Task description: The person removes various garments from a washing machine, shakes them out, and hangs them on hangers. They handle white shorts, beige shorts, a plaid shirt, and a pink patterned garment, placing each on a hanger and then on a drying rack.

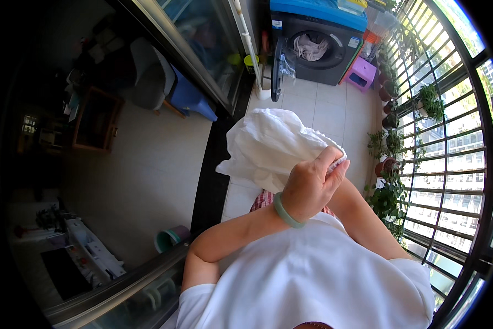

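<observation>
In front of my chest, my left hand (308, 189), with a pale green bangle on the wrist, is closed in a pinch on the edge of a white cloth item (268, 140). The gripped edge looks gathered or ruffled. The fabric spreads away to the left and hangs in loose folds; whether it is a garment I cannot tell. My right forearm (361, 216) comes in from the right and passes behind the left hand. My right hand is hidden there, so its fingers do not show.
A dark front-loading washing machine (342, 55) stands ahead with its round door (279, 68) swung open and crumpled laundry (310, 47) inside. A purple stool (361, 74) is beside it. Potted plants (389, 203) line the barred window on the right. A sliding door frame (202, 60) runs left.
</observation>
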The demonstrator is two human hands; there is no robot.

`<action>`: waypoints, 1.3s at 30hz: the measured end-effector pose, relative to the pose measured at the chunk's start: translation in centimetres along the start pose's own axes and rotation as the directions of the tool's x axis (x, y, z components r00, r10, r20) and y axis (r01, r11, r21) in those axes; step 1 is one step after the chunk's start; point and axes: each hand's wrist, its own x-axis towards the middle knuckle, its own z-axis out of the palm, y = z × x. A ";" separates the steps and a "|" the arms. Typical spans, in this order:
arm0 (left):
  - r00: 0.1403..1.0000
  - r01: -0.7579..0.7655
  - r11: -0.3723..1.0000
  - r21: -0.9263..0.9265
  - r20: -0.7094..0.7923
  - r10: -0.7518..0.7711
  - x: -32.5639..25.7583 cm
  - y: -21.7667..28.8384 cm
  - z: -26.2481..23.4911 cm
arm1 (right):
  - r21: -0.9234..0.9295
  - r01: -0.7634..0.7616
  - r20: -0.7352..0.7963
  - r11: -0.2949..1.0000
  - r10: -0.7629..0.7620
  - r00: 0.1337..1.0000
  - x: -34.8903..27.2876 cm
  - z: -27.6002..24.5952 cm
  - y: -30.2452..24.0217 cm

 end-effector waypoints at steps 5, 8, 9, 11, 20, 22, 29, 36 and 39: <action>0.998 -0.047 0.958 0.282 -0.028 0.057 1.3 -1.6 -2.7 | -0.171 0.226 0.012 0.959 -0.227 0.974 3.9 0.9 -2.3; 0.977 0.208 0.785 0.583 -0.162 -0.139 3.4 -5.1 -5.5 | -0.318 0.431 0.043 0.844 -0.441 0.897 6.2 0.2 -0.4; 0.995 0.099 0.860 0.500 -0.069 -0.074 3.9 -6.5 -6.3 | -0.350 0.426 0.059 0.835 -0.434 0.899 6.6 -0.4 0.3; 0.988 0.136 0.975 0.177 0.047 -0.147 4.6 -8.2 -6.7 | -0.428 0.093 0.092 0.899 -0.059 0.994 6.0 -1.8 1.0; 0.766 -0.082 0.970 -0.230 0.608 0.209 2.7 -0.2 -1.1 | -0.510 -0.304 0.335 0.805 0.511 0.792 -8.2 -6.0 -6.3; 0.855 0.018 0.979 -0.204 0.510 0.090 4.7 -3.0 -2.4 | -0.510 -0.308 0.146 0.803 0.433 0.889 -6.4 -6.5 -3.8; 0.961 0.275 0.929 0.249 -0.063 -0.268 11.0 -17.5 -11.6 | -0.507 -0.264 -0.079 0.821 0.261 0.962 3.9 -7.0 6.6; 0.847 0.478 0.739 -0.475 0.025 -0.532 7.7 -14.7 -10.0 | 0.023 -0.269 -0.049 0.963 0.269 0.962 0.4 -7.6 3.1; 0.919 0.365 0.836 -0.411 0.017 -0.393 7.7 -15.0 -8.8 | 0.098 -0.233 -0.026 0.968 0.236 0.971 1.2 -6.0 3.5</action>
